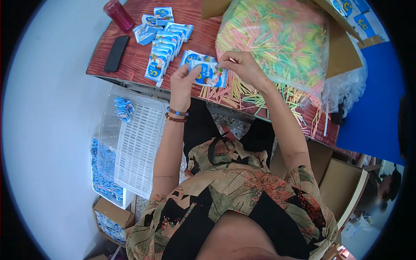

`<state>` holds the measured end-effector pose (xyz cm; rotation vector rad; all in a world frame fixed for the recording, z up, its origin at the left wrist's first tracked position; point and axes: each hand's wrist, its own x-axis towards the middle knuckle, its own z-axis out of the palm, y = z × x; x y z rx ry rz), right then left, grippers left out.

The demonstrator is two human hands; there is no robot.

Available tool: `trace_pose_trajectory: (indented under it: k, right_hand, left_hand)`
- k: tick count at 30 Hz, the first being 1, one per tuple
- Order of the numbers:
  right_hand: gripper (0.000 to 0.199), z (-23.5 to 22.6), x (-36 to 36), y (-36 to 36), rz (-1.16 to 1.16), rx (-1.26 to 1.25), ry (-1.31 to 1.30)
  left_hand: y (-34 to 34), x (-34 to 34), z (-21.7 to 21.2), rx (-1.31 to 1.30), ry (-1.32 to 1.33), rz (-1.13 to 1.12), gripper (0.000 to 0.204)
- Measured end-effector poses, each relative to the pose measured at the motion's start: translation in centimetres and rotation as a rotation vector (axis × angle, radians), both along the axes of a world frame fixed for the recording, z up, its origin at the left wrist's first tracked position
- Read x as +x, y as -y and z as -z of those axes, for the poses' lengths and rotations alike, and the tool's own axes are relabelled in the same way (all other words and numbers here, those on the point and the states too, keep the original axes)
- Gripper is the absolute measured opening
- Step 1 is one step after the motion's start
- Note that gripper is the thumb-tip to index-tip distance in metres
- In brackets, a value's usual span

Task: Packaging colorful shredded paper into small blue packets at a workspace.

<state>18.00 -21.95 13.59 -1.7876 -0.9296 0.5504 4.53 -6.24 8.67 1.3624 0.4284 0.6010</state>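
Above the table's front edge, my left hand [183,82] pinches a small blue-and-white packet [209,76] between thumb and fingers. My right hand [243,67] is closed at the packet's upper right corner; a small pinkish tip shows between its fingers, too small to name for certain. Just behind lies another packet [190,56] of the same kind, partly covered. To the left, an overlapping row of packets [157,65] runs back across the table. Beyond my right hand sits a big clear bag of pink, yellow and green straws [273,39], with loose straws [242,95] spilled along the edge.
A black phone [117,53] and a red-filled cup [119,16] occupy the table's left. Below stands a white slatted basket [141,143] with a packet bundle [124,109]. Open cardboard [344,58] surrounds the straw bag. Another person [385,186] is at far right.
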Motion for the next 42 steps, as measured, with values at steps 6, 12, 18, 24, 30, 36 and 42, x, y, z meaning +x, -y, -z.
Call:
trace_pose_trajectory:
  k: [6,12,18,24,30,36,42]
  right_hand:
    - [0.009,3.5,-2.8,3.7,0.099,0.167,-0.384]
    - [0.01,6.5,-4.2,7.5,0.33,0.195,-0.388]
    - [0.02,5.2,-6.4,9.5,0.432,0.221,-0.332]
    - [0.009,6.3,-7.6,11.0,0.439,0.15,-0.411]
    - [0.01,6.4,-7.9,11.7,0.439,0.154,-0.355]
    - [0.015,4.6,-8.0,11.5,0.4,0.193,-0.426]
    - [0.012,3.2,-8.4,11.8,0.444,0.232,-0.344]
  left_hand:
    - [4.6,0.2,0.4,-0.392,0.136,0.049,0.011]
    - [7.8,-0.7,0.5,-0.475,0.061,0.16,0.013]
    - [10.0,-1.5,2.1,-0.409,0.005,0.197,0.014]
    - [11.1,-2.4,1.8,-0.446,-0.036,0.208,0.017]
    - [11.5,-2.1,1.8,-0.36,-0.024,0.2,0.016]
    - [12.0,-2.3,1.1,-0.536,0.005,0.143,0.016]
    - [11.2,-2.8,0.8,-0.676,0.0,0.173,0.02]
